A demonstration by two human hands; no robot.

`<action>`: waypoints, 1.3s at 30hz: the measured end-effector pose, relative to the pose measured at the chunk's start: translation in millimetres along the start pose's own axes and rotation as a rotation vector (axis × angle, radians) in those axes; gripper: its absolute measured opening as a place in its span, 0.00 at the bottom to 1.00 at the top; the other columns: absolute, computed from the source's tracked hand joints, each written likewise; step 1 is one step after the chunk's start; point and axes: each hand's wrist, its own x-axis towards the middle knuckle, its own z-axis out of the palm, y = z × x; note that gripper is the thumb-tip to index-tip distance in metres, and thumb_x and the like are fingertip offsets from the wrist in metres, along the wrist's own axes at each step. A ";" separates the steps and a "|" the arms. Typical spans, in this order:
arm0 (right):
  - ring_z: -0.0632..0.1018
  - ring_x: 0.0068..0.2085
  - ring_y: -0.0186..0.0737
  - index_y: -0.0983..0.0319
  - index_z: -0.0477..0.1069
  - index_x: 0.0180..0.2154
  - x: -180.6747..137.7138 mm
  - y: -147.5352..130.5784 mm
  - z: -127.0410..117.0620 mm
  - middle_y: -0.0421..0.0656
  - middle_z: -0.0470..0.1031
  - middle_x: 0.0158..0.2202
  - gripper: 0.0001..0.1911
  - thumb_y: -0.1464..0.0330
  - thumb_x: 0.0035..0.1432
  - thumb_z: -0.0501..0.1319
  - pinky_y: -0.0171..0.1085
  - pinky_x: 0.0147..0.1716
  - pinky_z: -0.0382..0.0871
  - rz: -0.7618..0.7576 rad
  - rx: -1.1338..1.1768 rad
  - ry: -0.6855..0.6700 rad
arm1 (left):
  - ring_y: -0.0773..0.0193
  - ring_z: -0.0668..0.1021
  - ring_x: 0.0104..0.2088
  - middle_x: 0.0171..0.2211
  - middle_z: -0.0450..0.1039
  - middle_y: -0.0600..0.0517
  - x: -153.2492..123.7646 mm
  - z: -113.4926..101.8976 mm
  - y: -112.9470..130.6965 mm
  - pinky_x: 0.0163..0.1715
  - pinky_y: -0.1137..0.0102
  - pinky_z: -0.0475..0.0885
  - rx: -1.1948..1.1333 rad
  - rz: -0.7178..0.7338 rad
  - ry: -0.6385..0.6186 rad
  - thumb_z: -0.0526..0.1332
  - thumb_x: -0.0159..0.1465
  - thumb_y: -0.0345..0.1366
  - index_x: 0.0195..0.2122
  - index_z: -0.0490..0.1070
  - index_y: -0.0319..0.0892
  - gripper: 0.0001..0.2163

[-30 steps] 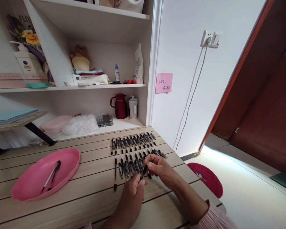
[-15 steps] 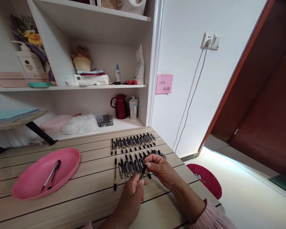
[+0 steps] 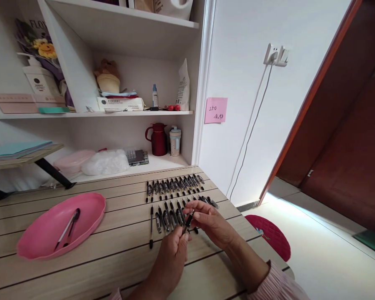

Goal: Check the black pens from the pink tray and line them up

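A black pen (image 3: pixel 188 221) slants upward between my two hands above the table. My left hand (image 3: pixel 174 249) is closed around its lower part, thumb on top. The fingers and thumb of my right hand (image 3: pixel 211 221) curl round the pen's upper tip, which partly hides what they touch. Behind my hands lies a near row of dark pen parts (image 3: pixel 166 218), with caps and slim barrels side by side; my right hand covers some of it. A single clear pen with black ends (image 3: pixel 151 227) lies at that row's left end.
Farther back is a second row of pens and caps (image 3: pixel 175 185). On the left, a pink tray (image 3: pixel 34 233) holds a few pens (image 3: pixel 69 227). Behind the table stand shelves with a red jug (image 3: pixel 158 139) and a cup (image 3: pixel 175 141). A red stool (image 3: pixel 268 235) is at the right.
My right fingers have shifted slightly left and loosened around the pen's tip, the index finger reaching farther past it. My left hand keeps its hold. The view has moved very slightly.
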 end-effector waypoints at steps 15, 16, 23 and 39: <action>0.68 0.26 0.30 0.63 0.69 0.24 2.6 4.5 -2.0 0.40 0.72 0.27 0.10 0.67 0.39 0.69 0.31 0.26 0.60 -0.044 -0.018 0.068 | 0.67 0.64 0.18 0.15 0.58 0.59 -0.7 1.0 -3.1 0.22 0.72 0.58 -0.007 -0.012 -0.010 0.48 0.60 0.42 0.27 0.62 0.43 0.11; 0.68 0.26 0.30 0.62 0.70 0.24 2.6 4.4 -2.0 0.40 0.73 0.28 0.10 0.67 0.39 0.69 0.31 0.26 0.60 -0.042 -0.021 0.067 | 0.67 0.63 0.18 0.15 0.57 0.59 -0.6 0.9 -2.7 0.22 0.72 0.58 -0.007 -0.017 -0.011 0.48 0.60 0.42 0.27 0.62 0.43 0.10; 0.70 0.28 0.31 0.63 0.73 0.30 2.4 4.3 -3.8 0.41 0.73 0.29 0.11 0.66 0.41 0.68 0.32 0.29 0.61 0.008 -0.028 0.067 | 0.68 0.63 0.18 0.14 0.57 0.60 -0.2 -0.5 4.0 0.22 0.73 0.58 -0.017 -0.033 -0.006 0.48 0.60 0.40 0.27 0.61 0.42 0.09; 0.70 0.27 0.34 0.62 0.70 0.33 9.3 -0.6 -18.3 0.42 0.72 0.29 0.16 0.56 0.48 0.61 0.33 0.26 0.61 -0.024 -0.250 0.107 | 0.68 0.63 0.18 0.14 0.57 0.60 1.4 -0.5 -5.9 0.21 0.73 0.57 -0.030 -0.042 -0.009 0.48 0.60 0.41 0.27 0.62 0.42 0.10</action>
